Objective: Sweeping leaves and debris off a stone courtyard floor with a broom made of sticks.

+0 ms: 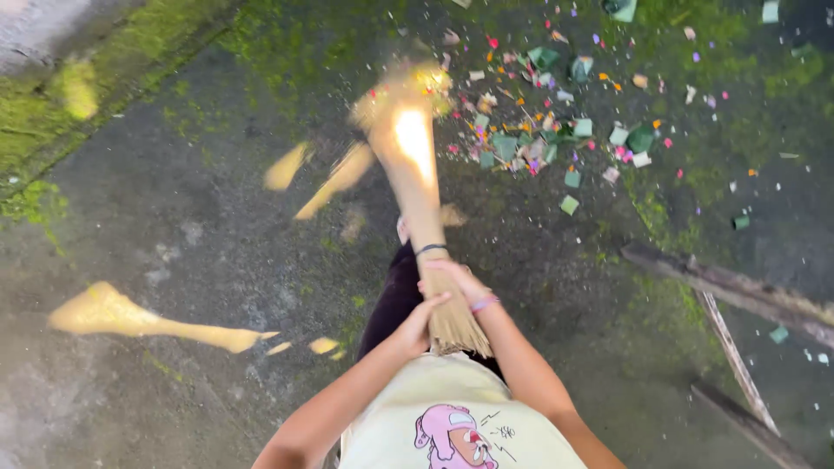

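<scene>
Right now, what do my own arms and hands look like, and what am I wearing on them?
Both arms are bare from above the elbow down, with no sleeves reaching the forearms. The right hand has a thin pink band around the wrist. The left hand shows no band, ring or glove that can be made out. The top is pale yellow with a pink cartoon print on the front.

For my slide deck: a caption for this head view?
Both hands grip a stick broom beside scattered litter on mossy ground.

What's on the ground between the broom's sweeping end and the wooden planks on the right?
In the head view, colourful litter, green scraps and confetti bits, lies on mossy pavement between the broom and wooden planks.
</scene>
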